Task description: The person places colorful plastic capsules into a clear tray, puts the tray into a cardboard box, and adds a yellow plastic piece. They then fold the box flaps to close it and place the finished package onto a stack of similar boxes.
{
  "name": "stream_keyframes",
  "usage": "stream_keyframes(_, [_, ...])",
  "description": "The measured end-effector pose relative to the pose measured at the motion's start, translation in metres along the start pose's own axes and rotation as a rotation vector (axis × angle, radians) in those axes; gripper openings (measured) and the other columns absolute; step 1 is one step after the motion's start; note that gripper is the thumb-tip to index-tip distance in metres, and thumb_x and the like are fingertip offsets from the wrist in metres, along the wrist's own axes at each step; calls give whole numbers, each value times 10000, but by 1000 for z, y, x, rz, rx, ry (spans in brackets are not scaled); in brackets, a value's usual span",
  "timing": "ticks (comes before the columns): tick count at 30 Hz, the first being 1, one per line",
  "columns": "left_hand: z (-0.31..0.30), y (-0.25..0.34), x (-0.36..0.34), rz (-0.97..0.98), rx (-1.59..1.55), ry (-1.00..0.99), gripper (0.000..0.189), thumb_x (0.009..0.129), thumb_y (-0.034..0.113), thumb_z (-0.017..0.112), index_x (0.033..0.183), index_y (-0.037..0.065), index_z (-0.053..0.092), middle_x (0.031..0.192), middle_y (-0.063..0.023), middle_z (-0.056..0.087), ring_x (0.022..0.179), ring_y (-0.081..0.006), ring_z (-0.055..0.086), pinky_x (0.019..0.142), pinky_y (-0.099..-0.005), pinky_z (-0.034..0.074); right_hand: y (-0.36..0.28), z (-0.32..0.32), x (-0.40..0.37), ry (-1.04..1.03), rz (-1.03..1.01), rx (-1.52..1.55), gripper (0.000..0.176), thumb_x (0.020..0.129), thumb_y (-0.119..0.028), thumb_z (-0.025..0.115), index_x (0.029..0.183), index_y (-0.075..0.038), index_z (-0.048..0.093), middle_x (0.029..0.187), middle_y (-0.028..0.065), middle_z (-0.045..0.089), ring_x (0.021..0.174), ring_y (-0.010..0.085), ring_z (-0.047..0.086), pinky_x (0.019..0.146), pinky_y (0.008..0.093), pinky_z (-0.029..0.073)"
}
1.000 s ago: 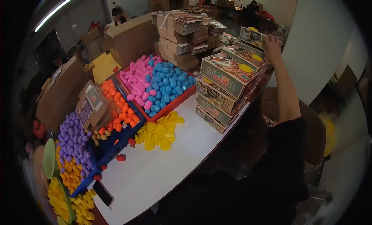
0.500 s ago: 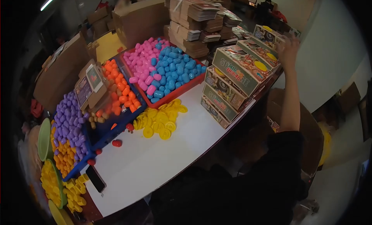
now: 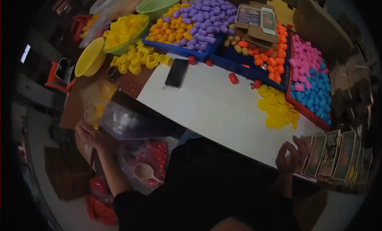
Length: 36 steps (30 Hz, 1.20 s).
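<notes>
My left hand [image 3: 90, 136] is at the lower left, its fingers curled at the edge of a cardboard box [image 3: 85, 151], beside a clear plastic bag [image 3: 94, 101] with yellow pieces in it. What its fingers hold is too small to make out. My right hand [image 3: 293, 155] hovers by the table's front right edge with its fingers bent and apart, holding nothing. Just right of it stand several printed boxes [image 3: 328, 154] in a row. Yellow discs [image 3: 277, 107] lie in a heap on the white table [image 3: 207, 99], beyond my right hand.
Blue trays [image 3: 248, 69] hold purple, yellow-orange and orange capsules. A red tray [image 3: 308, 112] has pink and blue ones. A black phone [image 3: 176, 73] lies near a green basin [image 3: 129, 47] and a yellow basin [image 3: 90, 57]. A scoop [image 3: 145, 172] rests over bagged red pieces [image 3: 160, 155].
The view has swung left, bringing the basins, bags and my left hand into sight. My right hand, earlier at the top of the stacked printed boxes, is now at their left side.
</notes>
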<state>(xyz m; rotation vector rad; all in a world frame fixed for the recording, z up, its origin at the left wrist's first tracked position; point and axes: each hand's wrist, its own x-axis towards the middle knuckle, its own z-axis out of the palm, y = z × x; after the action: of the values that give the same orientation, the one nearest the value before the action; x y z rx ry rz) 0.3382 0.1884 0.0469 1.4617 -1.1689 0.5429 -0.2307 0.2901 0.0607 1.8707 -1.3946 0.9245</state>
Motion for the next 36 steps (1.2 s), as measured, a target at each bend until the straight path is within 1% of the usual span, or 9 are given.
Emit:
stream_keyframes(4, [49,62,-67,-776,-944,-153,165,948,190,446,876,87,553,780,-19,523,709,-93,485,658,-244,398,-54,52,23,-347,92,554,431,650,-152,757,1026,-57,569,1099,121,552,1080,327,477,911,425,406])
stream_keyframes(9, [105,124,-158,-1574,-1084,-1295,151,895,204,531,915,55,537,842,-43,568,716,-145,553,662,-265,475,-93,111,7,-614,15,576,518,678,-217,745,1122,-51,535,1143,123,529,1105,309,457,933,440,383])
stream_keyframes(10, [117,120,-156,-1573,-1093,-1300,151,895,204,531,915,55,537,842,-43,568,716,-145,553,662,-265,475,-93,123,-16,-739,-18,533,475,710,-206,715,1124,-56,536,1123,111,540,1088,285,470,946,445,370])
stream_keyframes(12, [155,103,-142,-467,-607,-1080,223,861,108,561,1065,29,520,999,-108,564,818,-200,577,716,-304,494,-89,134,-42,-871,-51,480,432,742,-195,685,1126,-61,538,1102,99,550,1072,261,483,958,449,358])
stream_keyframes(15, [228,68,-71,159,8,-638,479,733,-9,582,1196,44,474,1102,-160,519,1008,-355,487,894,-411,407,-86,135,-53,-966,25,512,369,777,-178,646,1116,-72,544,1053,75,569,1027,231,504,964,453,351])
stream_keyframes(17, [281,26,-49,404,237,-616,493,743,33,594,1219,48,468,1063,-144,533,1008,-340,491,861,-409,420,-86,132,-49,-958,68,504,342,780,-181,644,1093,-79,557,1021,70,580,998,236,514,965,450,350])
stream_keyframes(21, [299,5,-27,505,451,-894,481,769,140,619,1217,45,473,969,-134,549,933,-295,528,747,-397,455,-84,125,-44,-915,132,453,319,785,-188,640,1078,-85,567,1019,71,578,998,236,512,964,443,351])
stream_keyframes(29, [279,-14,-29,566,333,-879,188,764,192,621,767,4,624,938,-139,543,901,-294,535,713,-388,493,-72,120,-12,-801,197,728,339,781,-192,670,1077,-59,569,1064,93,582,1013,278,520,934,380,392])
stream_keyframes(36, [268,-5,-25,645,284,-799,189,759,100,567,917,18,630,975,-115,518,912,-310,522,762,-395,481,-13,224,41,-668,367,435,350,788,-149,649,1093,-29,527,1172,173,510,1011,352,523,844,415,443])
